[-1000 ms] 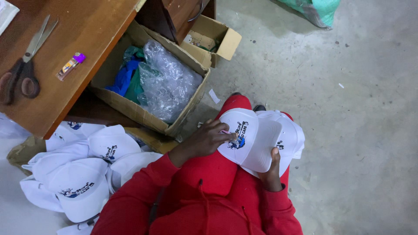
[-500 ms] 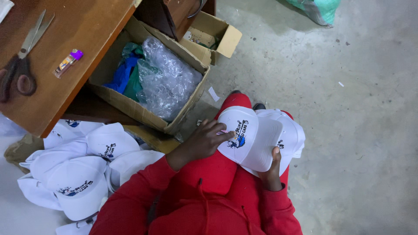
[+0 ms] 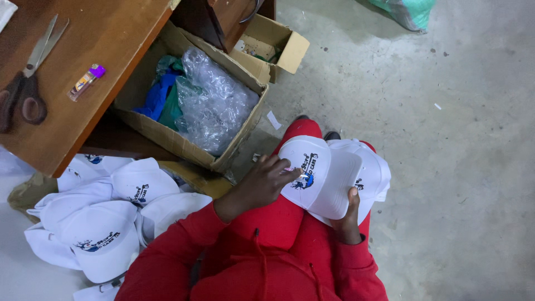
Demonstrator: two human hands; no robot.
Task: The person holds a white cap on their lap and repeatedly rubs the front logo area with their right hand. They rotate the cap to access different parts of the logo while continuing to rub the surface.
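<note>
On my lap, my right hand (image 3: 346, 214) grips a white cap (image 3: 317, 175) by its brim while my left hand (image 3: 264, 181) pinches its logo; loosening could drop it onto the floor (image 3: 446, 139).

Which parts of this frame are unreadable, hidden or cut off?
Head view only:
- Left hand: the fingertips cover part of the emblem on the white cap; any small thing pinched there is too tiny to tell.
- Right hand: only the thumb and wrist show; the cap hides the rest.
- Second cap: mostly under the top one.
- Scissors: handles cut by the left edge.
- Cardboard box: crumpled clear plastic hides its depths.
</note>
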